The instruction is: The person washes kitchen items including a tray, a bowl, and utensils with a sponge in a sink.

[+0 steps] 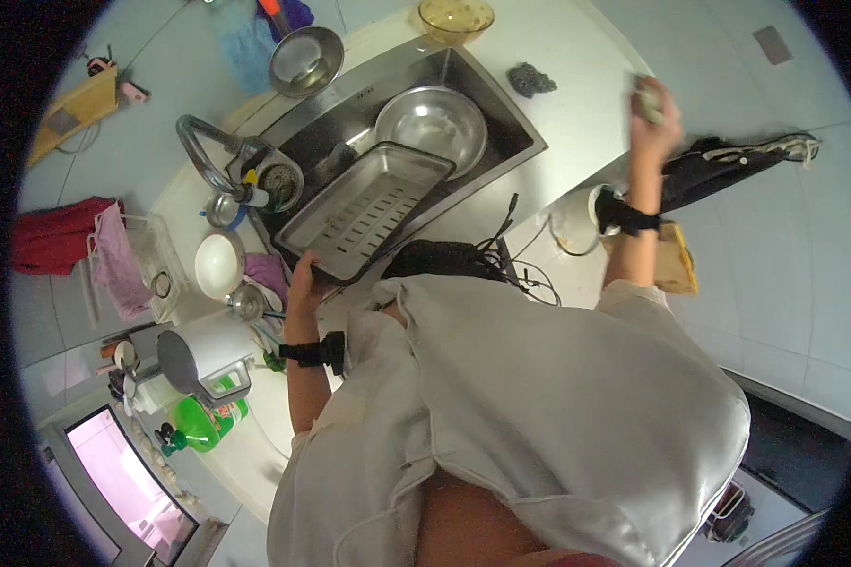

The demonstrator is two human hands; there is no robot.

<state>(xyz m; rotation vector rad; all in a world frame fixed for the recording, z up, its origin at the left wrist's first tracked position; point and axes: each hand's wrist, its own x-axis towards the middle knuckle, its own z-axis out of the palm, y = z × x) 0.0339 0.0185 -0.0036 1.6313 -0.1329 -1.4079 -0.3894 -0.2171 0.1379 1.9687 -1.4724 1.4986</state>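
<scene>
My left hand (304,276) is closed on the near-left corner of a rectangular metal tray (298,227) with rows of slots in its bottom. The tray lies tilted over the sink (511,132), partly covering a round steel bowl (416,109). Out to the right, past the counter's end, my right hand (662,128) is raised, its fingers curled round a small pale greenish lump (649,102). Blur hides what kind of thing the lump is. A dark steel-wool scourer (531,80) rests on the counter between the sink and my right hand.
The faucet (203,142) arches over the sink's left side. A steel ladle-like pan (306,61) and a yellowish glass bowl (456,19) stand behind the sink. At left are a white bowl (219,265), a grey-lidded jug (203,354) and a green bottle (203,422). Black cables (515,250) hang near my waist.
</scene>
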